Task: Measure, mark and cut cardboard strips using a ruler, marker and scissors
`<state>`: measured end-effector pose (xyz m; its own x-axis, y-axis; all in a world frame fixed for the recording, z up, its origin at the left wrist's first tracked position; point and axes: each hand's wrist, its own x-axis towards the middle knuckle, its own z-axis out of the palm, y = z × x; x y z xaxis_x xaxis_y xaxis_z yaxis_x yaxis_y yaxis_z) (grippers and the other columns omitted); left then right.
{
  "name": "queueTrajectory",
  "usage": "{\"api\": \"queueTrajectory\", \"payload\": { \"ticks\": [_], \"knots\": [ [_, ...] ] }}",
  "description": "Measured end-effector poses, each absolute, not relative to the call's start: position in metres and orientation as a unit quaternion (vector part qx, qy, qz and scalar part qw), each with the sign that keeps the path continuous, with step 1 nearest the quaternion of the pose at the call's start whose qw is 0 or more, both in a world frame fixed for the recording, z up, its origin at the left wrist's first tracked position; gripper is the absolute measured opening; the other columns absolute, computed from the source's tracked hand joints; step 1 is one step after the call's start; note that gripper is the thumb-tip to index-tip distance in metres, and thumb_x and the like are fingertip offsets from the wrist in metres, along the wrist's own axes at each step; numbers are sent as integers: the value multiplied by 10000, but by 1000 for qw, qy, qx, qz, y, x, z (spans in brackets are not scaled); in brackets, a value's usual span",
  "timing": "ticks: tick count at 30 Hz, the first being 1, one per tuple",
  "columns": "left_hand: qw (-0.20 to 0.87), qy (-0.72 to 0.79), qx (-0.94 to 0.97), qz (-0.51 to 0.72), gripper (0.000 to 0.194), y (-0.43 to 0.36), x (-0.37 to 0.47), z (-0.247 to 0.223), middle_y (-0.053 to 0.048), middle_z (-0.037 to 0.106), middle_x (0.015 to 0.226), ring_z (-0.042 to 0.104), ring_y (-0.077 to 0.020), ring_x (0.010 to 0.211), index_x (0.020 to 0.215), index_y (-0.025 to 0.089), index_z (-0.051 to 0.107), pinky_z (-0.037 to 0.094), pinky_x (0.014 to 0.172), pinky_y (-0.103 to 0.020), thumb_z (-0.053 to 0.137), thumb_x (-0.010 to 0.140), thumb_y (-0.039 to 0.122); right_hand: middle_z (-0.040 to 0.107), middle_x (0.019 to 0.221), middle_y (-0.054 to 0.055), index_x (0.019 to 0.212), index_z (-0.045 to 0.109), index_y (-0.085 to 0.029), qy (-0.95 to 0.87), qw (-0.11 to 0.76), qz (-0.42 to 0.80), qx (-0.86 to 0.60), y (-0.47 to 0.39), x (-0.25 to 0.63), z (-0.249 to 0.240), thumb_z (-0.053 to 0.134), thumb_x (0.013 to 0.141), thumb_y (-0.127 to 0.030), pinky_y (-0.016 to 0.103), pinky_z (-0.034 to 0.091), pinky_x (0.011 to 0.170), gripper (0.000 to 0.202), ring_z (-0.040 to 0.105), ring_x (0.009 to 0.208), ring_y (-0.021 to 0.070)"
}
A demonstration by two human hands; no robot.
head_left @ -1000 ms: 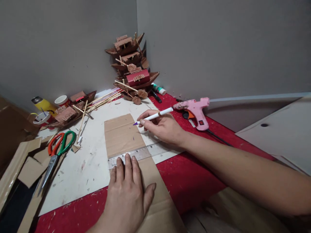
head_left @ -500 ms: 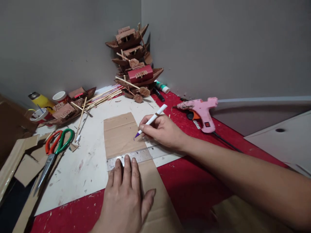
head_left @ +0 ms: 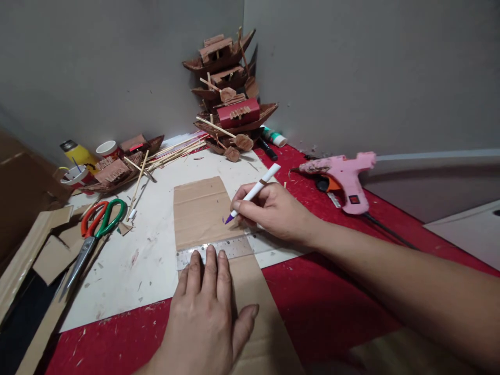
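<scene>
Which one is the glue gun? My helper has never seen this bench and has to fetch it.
Start at the red table covering and look to its far right side, by the grey wall. Beyond the right hand, which holds a white marker, the glue gun lies on its side with a black cord trailing from it. It is the only pink thing there, pistol-shaped, its nozzle crusted with dried glue.

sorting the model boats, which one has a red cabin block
The lowest boat in the corner stack; its red block sets it apart from the all-brown boats above and the boats by the cups.
</scene>
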<state>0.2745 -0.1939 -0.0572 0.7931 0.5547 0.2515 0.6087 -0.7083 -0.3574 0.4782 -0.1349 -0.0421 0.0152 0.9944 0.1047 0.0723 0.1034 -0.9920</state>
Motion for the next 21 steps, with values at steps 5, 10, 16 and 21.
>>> {"api": "queueTrajectory", "payload": {
  "ticks": [5,10,16,21],
  "knots": [
    [223,-313,-920,-73,677,-191,273,-61,-208,621,1269,631,-396,1067,1243,44,626,576,785,-463,499,843,576,541,509,-38,649,547,-163,-546,494,463,-493,-131,480,-45,578,763,-215,193,338,426,130,466,442,74],
    [220,-307,-922,-84,654,-190,269,-66,-186,610,1297,611,-383,1108,1266,74,610,560,818,-452,458,868,570,547,516,-32,649,569,-152,-578,454,466,-493,-130,478,-50,543,757,-179,199,351,453,115,458,457,75],
    [212,-301,-925,-88,665,-188,264,-70,-195,583,1332,591,-384,1134,1301,81,570,541,832,-454,457,872,576,542,534,-41,652,555,-161,-602,442,450,-490,-130,480,-51,513,763,-168,198,374,480,120,467,475,76],
    [235,-287,-923,-102,667,-187,265,-70,-208,598,1308,604,-392,1109,1283,59,578,542,804,-446,498,857,566,559,571,-30,679,583,-147,-646,403,416,-498,-132,482,-51,506,787,-150,200,389,520,133,504,530,87]
  ]
}}
